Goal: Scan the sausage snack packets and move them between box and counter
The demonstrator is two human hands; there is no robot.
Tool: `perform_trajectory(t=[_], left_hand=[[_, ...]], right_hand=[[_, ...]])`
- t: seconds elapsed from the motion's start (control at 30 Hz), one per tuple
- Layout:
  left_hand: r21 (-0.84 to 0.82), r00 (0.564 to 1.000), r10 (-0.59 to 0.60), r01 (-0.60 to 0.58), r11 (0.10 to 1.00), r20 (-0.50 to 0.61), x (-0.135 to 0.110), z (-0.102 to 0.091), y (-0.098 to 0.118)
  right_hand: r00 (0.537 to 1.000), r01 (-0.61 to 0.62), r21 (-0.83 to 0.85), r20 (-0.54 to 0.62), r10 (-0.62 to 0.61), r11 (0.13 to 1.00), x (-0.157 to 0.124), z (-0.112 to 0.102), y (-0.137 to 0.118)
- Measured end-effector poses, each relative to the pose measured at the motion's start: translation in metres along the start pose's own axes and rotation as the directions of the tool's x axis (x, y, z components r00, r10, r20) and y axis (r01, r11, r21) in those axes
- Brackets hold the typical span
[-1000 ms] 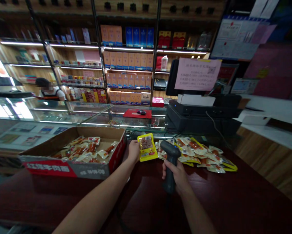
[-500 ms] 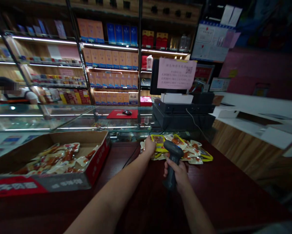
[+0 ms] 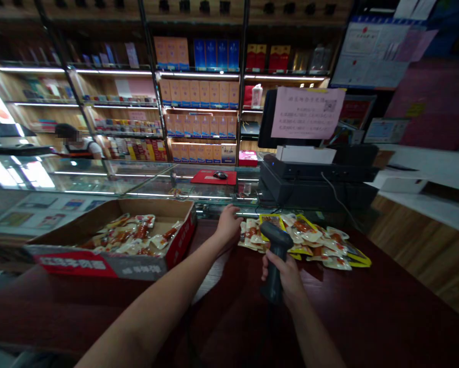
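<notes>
My right hand point(image 3: 287, 276) is wrapped round the handle of a dark barcode scanner point(image 3: 276, 243), held upright with its head tilted above the dark red counter. To the left, my left hand point(image 3: 229, 225) is open, fingers a little apart, and nothing shows in it. It is just beside the left end of a pile of vacuum-sealed snack packs point(image 3: 333, 245), clear-and-white with brown contents. Among them lie yellow-edged packets point(image 3: 273, 221). The scanner head hides part of the pile. A shallow cardboard box point(image 3: 168, 204) at the left holds several similar sealed packs point(image 3: 137, 232).
Behind the pile stands a dark cash register point(image 3: 317, 181) with a pink paper notice point(image 3: 306, 112). A mouse point(image 3: 220, 175) rests on a red mat point(image 3: 199, 177) on the glass display counter point(image 3: 156, 179). A person point(image 3: 78, 145) is at the far left, before stocked shelves.
My left hand has drawn back from the yellow-edged packets to the pile's left side, its fingers opening. The view has turned left. The scanner remains in my right hand.
</notes>
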State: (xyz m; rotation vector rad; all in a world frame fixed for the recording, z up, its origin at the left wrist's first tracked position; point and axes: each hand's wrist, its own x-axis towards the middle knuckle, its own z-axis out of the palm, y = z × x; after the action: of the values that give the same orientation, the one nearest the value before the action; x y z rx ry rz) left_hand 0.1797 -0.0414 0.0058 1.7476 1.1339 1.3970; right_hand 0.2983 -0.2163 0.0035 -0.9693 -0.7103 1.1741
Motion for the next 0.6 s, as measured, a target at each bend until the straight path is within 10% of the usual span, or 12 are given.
perform_trajectory(t=[0.23, 0.33, 0.47, 0.6], left_hand=[[0.26, 0.999, -0.039, 0.043, 0.965, -0.021, 0.034, -0.157, 0.006], [0.382, 0.965, -0.263, 0.245, 0.891, -0.004, 0.048, -0.208, -0.014], [0.452, 0.842, -0.535, 0.504, 0.736, -0.069, 0.052, -0.24, -0.048], [0.404, 0.829, -0.549, 0.542, 0.737, -0.11, 0.043, -0.242, -0.072]], right_hand=[[0.984, -0.08, -0.019, 0.16, 0.082, 0.997, 0.002, 0.051, 0.021], [0.977, -0.074, -0.039, 0.197, 0.08, 0.996, 0.006, 0.059, 0.037], [0.968, -0.074, -0.078, 0.235, 0.09, 0.994, 0.01, 0.056, 0.052], [0.972, -0.061, -0.094, 0.221, 0.081, 0.994, 0.011, 0.054, 0.056]])
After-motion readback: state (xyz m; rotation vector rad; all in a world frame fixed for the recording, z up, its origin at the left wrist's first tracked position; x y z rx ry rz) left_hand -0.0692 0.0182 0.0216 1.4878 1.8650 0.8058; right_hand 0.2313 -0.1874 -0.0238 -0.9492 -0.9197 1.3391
